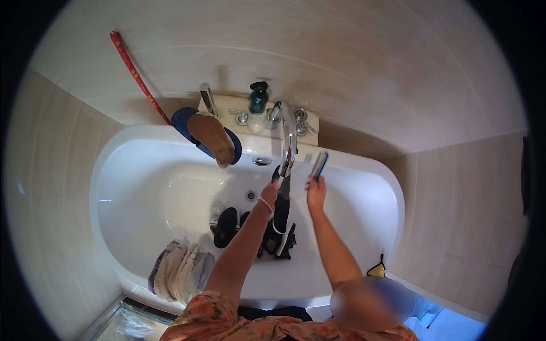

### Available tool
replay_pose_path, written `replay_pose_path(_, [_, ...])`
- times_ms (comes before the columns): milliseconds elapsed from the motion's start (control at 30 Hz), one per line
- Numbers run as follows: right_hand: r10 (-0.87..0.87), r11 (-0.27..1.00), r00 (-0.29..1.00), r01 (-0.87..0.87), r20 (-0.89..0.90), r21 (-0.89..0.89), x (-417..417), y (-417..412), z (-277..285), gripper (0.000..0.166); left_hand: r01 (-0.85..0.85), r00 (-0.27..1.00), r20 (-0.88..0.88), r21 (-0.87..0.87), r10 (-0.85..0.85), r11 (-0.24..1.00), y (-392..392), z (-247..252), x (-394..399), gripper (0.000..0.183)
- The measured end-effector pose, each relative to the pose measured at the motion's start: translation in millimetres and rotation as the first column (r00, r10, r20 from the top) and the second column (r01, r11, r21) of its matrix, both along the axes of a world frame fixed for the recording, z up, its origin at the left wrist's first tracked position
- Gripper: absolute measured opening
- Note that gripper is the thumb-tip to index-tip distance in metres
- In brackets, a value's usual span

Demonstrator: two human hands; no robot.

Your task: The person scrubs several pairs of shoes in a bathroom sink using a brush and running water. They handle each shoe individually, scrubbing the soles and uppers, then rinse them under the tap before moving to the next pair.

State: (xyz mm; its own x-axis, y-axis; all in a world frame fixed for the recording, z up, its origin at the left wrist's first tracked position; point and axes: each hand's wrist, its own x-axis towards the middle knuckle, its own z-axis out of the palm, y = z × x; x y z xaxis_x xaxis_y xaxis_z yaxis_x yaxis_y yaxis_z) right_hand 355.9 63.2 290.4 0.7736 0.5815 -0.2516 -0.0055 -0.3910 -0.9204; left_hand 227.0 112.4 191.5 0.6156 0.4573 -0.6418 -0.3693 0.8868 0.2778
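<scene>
My left hand is closed on the side of a black shoe, held upright under the chrome faucet spout above the white bathtub. In my right hand, to the right of the shoe, is a blue-backed brush; its bristles are blurred. Left of my left forearm another black shoe lies in the tub beside a clear bottle. A black and white shoe rests below the held one, partly hidden.
Folded towels hang over the near left rim. A blue slipper with a brown insole sits on the far rim near a red stick. A dark pump bottle stands by the taps. A yellow cloth hangs at right.
</scene>
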Motion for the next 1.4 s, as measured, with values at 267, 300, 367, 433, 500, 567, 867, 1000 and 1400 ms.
replay_pose_path(267, [0.273,0.956,0.76,-0.285,0.589,-0.075,108.4,89.8,-28.2,0.028,0.843,0.533,-0.815,0.49,0.227,-0.221,15.6,5.8,13.6,0.022])
replay_pose_path(300, [0.327,0.937,0.815,-0.346,0.478,-0.05,101.8,103.4,-27.1,0.028,0.832,0.553,-0.794,0.539,0.252,-0.13,20.0,5.1,5.4,0.022])
replay_pose_path(367, [0.409,0.902,0.827,-0.43,0.385,-0.035,81.3,117.6,-26.5,0.029,0.772,0.593,-0.744,0.634,0.307,0.044,27.4,4.3,-8.4,0.023])
replay_pose_path(433, [0.454,0.884,0.78,-0.453,0.431,-0.112,62.7,109.2,-23.6,0.029,0.335,0.844,-0.533,0.438,-0.059,0.834,27.1,31.4,-1.7,0.024])
replay_pose_path(500, [0.314,0.935,0.766,-0.354,0.561,-0.04,52.2,112.8,-14.6,0.025,0.093,0.958,-0.277,0.077,-0.069,0.993,30.7,46.5,-4.5,0.023])
replay_pose_path(567, [0.228,0.969,0.76,-0.239,0.609,-0.064,62.4,122.6,-12.4,0.024,0.076,0.976,-0.21,0.119,-0.05,0.99,31.9,44.9,-12.1,0.021])
replay_pose_path(867, [0.385,0.921,0.695,-0.326,0.607,-0.211,88.8,126.1,-20.7,0.017,0.335,0.847,-0.504,0.264,-0.167,0.904,33.3,66.1,0.6,0.023])
replay_pose_path(1000, [0.448,0.894,0.686,-0.336,0.573,-0.296,97.1,125.2,-29.0,0.016,0.296,0.87,-0.478,0.317,-0.118,0.901,26.2,18.6,9.5,0.024])
replay_pose_path(1400, [0.394,0.908,0.847,-0.299,0.356,-0.295,66.8,113.0,0.7,0.022,0.89,0.427,-0.904,0.422,-0.013,-0.173,24.5,-49.7,6.3,0.071])
